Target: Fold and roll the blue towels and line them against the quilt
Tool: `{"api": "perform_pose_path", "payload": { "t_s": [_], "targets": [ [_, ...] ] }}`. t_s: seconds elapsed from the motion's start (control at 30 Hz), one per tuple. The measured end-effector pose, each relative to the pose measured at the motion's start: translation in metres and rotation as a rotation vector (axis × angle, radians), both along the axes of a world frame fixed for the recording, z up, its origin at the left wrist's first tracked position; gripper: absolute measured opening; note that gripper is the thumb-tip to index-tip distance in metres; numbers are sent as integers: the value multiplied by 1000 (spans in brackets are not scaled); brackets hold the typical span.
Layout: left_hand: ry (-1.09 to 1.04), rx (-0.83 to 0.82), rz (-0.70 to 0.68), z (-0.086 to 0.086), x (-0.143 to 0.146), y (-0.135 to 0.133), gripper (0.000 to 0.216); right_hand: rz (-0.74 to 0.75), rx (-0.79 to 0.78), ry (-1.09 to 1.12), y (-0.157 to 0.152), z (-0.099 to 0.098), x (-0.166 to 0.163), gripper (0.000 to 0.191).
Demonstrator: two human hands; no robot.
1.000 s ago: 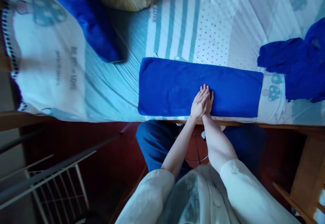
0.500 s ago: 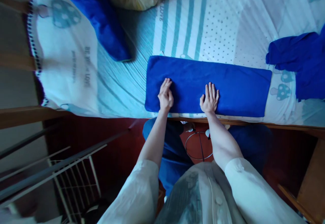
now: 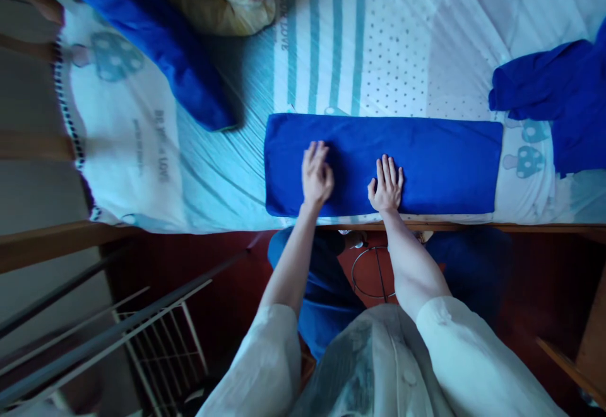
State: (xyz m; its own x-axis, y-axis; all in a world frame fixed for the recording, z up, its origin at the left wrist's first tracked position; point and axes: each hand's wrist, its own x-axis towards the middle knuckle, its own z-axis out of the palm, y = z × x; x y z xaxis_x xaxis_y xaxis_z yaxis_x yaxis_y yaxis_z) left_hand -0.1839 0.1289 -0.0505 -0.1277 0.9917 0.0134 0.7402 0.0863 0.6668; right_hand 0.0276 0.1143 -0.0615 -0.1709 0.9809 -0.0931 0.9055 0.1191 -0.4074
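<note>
A blue cloth [image 3: 449,168], folded into a long flat rectangle, lies along the front edge of the bed. Over its left half is my left hand [image 3: 317,174], fingers stretched out and slightly blurred; whether it touches the fabric or hovers just above, I cannot tell. My right hand [image 3: 387,183] rests flat near the cloth's middle, palm down with fingers spread. Neither hand grips anything.
The bed sheet [image 3: 398,57] has stripes, dots and mushrooms. A long blue bundle [image 3: 189,82] lies at upper left beside a yellowish pillow-like item [image 3: 237,10]. Crumpled blue fabric [image 3: 544,79] lies at right. A white metal rack [image 3: 165,341] stands at lower left.
My left hand has shifted a little to the right over the cloth and its fingers have opened out. The right hand stays flat in place. The camera view has turned slightly.
</note>
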Motion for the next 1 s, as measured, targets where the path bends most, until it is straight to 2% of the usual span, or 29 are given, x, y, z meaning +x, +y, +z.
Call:
{"api": "perform_pose_path", "payload": {
  "t_s": [0.1,0.17,0.23,0.3,0.37,0.5,0.6,0.7,0.87,1.0],
  "targets": [
    [-33,2,-315,-8,60,23,52,7,-3,-12,0,-1,0,65],
    [-55,23,-411,-15,84,37,54,14,0,-17,-1,-2,1,65],
    [-55,32,-429,-19,87,47,55,15,8,-19,-1,-3,1,65],
    [-33,20,-391,-18,68,52,56,13,17,-20,-1,-3,1,65],
    [4,-7,-313,-13,34,54,58,13,21,-22,-2,-2,1,65],
    [103,-70,-84,-1,-45,53,63,15,8,-23,-1,-1,0,67],
    [130,-105,60,3,-84,54,65,15,-3,-24,-1,0,0,68],
    [135,-128,120,5,-95,57,67,13,-2,-25,-2,1,0,67],
    [177,-202,163,22,-87,71,60,18,16,-20,-3,0,0,67],
    [298,-275,91,41,-104,97,55,24,30,-40,-3,0,0,67]
  ]
}}
